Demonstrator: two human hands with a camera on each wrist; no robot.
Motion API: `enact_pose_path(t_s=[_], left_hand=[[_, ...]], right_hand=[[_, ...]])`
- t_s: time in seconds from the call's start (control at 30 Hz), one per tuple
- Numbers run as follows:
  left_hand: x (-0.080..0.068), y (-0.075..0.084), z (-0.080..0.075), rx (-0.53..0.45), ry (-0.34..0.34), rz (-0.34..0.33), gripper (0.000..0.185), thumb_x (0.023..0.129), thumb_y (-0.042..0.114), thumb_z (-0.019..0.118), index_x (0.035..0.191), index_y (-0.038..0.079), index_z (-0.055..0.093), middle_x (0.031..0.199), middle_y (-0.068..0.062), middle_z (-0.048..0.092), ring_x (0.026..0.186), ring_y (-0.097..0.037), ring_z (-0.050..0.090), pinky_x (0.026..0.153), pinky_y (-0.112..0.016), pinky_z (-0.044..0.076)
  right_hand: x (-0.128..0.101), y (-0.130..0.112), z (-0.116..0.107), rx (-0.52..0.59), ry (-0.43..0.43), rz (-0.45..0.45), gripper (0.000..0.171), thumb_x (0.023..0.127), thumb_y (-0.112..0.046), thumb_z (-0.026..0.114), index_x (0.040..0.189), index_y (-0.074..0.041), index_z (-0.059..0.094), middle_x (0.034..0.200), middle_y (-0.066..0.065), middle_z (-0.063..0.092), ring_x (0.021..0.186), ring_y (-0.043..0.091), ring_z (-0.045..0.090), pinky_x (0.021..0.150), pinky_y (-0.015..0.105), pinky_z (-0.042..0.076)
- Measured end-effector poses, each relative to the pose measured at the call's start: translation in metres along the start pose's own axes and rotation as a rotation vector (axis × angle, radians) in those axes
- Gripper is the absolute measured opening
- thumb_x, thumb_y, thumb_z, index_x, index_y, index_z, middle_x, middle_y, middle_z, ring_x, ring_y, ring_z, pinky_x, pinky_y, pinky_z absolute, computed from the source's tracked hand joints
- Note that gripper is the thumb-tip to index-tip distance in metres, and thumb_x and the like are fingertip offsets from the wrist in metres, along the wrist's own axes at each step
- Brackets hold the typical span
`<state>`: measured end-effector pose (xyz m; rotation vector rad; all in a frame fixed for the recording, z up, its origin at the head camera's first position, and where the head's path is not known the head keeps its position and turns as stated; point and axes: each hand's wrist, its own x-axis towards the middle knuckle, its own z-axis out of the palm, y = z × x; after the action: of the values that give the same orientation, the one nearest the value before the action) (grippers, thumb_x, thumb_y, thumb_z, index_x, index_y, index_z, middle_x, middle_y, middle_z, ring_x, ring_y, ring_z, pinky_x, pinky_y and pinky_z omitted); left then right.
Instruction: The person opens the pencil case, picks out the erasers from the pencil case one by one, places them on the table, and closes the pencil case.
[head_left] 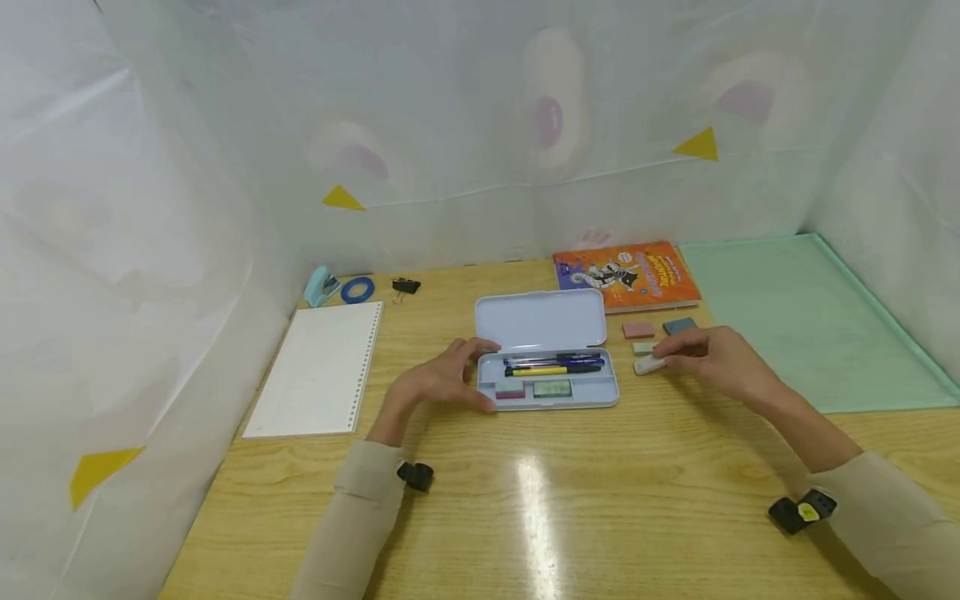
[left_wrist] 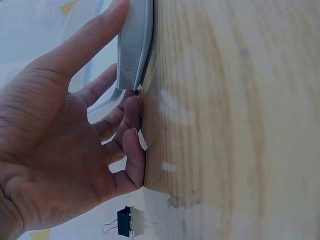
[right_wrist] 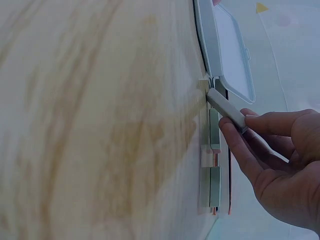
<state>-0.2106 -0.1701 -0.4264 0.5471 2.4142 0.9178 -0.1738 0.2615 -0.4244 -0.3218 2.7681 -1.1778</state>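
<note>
Right hand (head_left: 712, 362) pinches a white oblong block (head_left: 647, 364), long axis pointing left toward the pale-blue rectangular case (head_left: 601, 392) the left hand (head_left: 447, 373) grips.

The head view looks from above the near side of the surface (head_left: 465, 517), facing forward and down to the far wall (head_left: 450, 108), and stands back enough to take in the left grip (head_left: 445, 375) and right grip (head_left: 716, 360) together. The left wrist view sits low and close, facing the far side past the palm, turned sideways so the surface fills its right part. The right wrist view is just as low and close, also facing far, but turned the opposite way, surface on its left. All three share the pencil case (head_left: 540, 321): its left end at left wrist, its right end at right wrist. Head and left wrist share the clip (head_left: 406, 285); head and right wrist share the white eraser (head_left: 647, 365).
</note>
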Motion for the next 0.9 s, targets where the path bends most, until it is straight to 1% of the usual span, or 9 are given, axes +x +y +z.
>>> enact_pose_path(t_s=[0.13, 0.33, 0.43, 0.5, 0.6, 0.67, 0.7, 0.8, 0.9], left_hand=[[0.000, -0.001, 0.001, 0.003, 0.001, -0.002, 0.091, 0.079, 0.035, 0.093, 0.153, 0.026, 0.042, 0.139, -0.009, 0.043, 0.117, -0.025, 0.046, 0.100, -0.041, 0.042], [0.001, -0.002, 0.001, 0.001, 0.000, -0.007, 0.091, 0.078, 0.036, 0.093, 0.153, 0.026, 0.042, 0.138, -0.008, 0.043, 0.116, -0.025, 0.046, 0.100, -0.041, 0.042], [0.000, -0.001, 0.000, 0.002, 0.003, -0.009, 0.091, 0.078, 0.035, 0.093, 0.153, 0.026, 0.042, 0.138, -0.008, 0.043, 0.116, -0.025, 0.046, 0.100, -0.041, 0.042], [0.000, -0.001, 0.000, 0.004, 0.004, -0.010, 0.091, 0.078, 0.035, 0.093, 0.153, 0.027, 0.042, 0.138, -0.008, 0.043, 0.116, -0.025, 0.046, 0.100, -0.041, 0.042], [0.000, -0.001, 0.000, 0.005, 0.003, -0.008, 0.091, 0.078, 0.035, 0.093, 0.153, 0.027, 0.042, 0.138, -0.008, 0.043, 0.116, -0.026, 0.046, 0.100, -0.041, 0.042], [0.000, 0.000, 0.000, 0.005, 0.003, -0.006, 0.091, 0.079, 0.035, 0.093, 0.153, 0.026, 0.042, 0.139, -0.008, 0.043, 0.117, -0.026, 0.047, 0.101, -0.041, 0.042], [0.000, 0.000, 0.000, 0.004, 0.002, -0.006, 0.091, 0.079, 0.035, 0.093, 0.153, 0.026, 0.042, 0.139, -0.008, 0.043, 0.117, -0.026, 0.047, 0.101, -0.041, 0.042], [0.000, 0.000, -0.001, 0.006, 0.002, -0.008, 0.091, 0.079, 0.034, 0.093, 0.154, 0.026, 0.042, 0.140, -0.009, 0.043, 0.118, -0.026, 0.047, 0.102, -0.042, 0.042], [0.000, 0.000, -0.001, 0.009, 0.000, -0.009, 0.091, 0.079, 0.034, 0.093, 0.154, 0.026, 0.041, 0.140, -0.008, 0.043, 0.118, -0.025, 0.046, 0.101, -0.041, 0.042]], right_hand=[[-0.001, 0.001, -0.002, -0.016, -0.006, 0.013, 0.019, 0.100, -0.023, 0.072, 0.114, -0.013, 0.080, 0.121, 0.013, 0.073, 0.117, 0.032, 0.063, 0.082, 0.022, 0.048], [-0.004, 0.004, -0.007, -0.029, -0.018, 0.024, 0.028, 0.101, -0.030, 0.070, 0.121, -0.012, 0.077, 0.130, 0.019, 0.068, 0.118, 0.035, 0.063, 0.083, 0.029, 0.049], [-0.006, 0.008, -0.009, -0.022, -0.017, 0.013, 0.031, 0.101, -0.032, 0.070, 0.123, -0.011, 0.076, 0.132, 0.019, 0.068, 0.118, 0.035, 0.065, 0.083, 0.027, 0.050], [-0.008, 0.011, -0.009, -0.007, -0.016, 0.010, 0.031, 0.101, -0.032, 0.070, 0.124, -0.011, 0.075, 0.132, 0.018, 0.068, 0.116, 0.029, 0.067, 0.083, 0.025, 0.051], [-0.011, 0.015, -0.011, 0.019, -0.022, 0.017, 0.033, 0.102, -0.033, 0.069, 0.126, -0.010, 0.074, 0.131, 0.017, 0.069, 0.109, 0.009, 0.067, 0.082, 0.020, 0.051], [-0.014, 0.018, -0.014, 0.036, -0.032, 0.028, 0.035, 0.102, -0.034, 0.069, 0.128, -0.010, 0.072, 0.131, 0.016, 0.068, 0.104, -0.003, 0.063, 0.082, 0.020, 0.051], [-0.015, 0.018, -0.015, 0.045, -0.040, 0.032, 0.037, 0.102, -0.035, 0.069, 0.129, -0.010, 0.072, 0.131, 0.015, 0.068, 0.103, -0.007, 0.061, 0.083, 0.020, 0.051], [-0.017, 0.017, -0.019, 0.073, -0.056, 0.049, 0.040, 0.101, -0.037, 0.070, 0.131, -0.011, 0.070, 0.134, 0.014, 0.067, 0.103, -0.011, 0.059, 0.084, 0.020, 0.051], [-0.017, 0.009, -0.016, 0.108, -0.063, 0.037, 0.039, 0.101, -0.036, 0.071, 0.130, -0.011, 0.071, 0.133, 0.013, 0.067, 0.105, -0.005, 0.061, 0.085, 0.019, 0.050]])
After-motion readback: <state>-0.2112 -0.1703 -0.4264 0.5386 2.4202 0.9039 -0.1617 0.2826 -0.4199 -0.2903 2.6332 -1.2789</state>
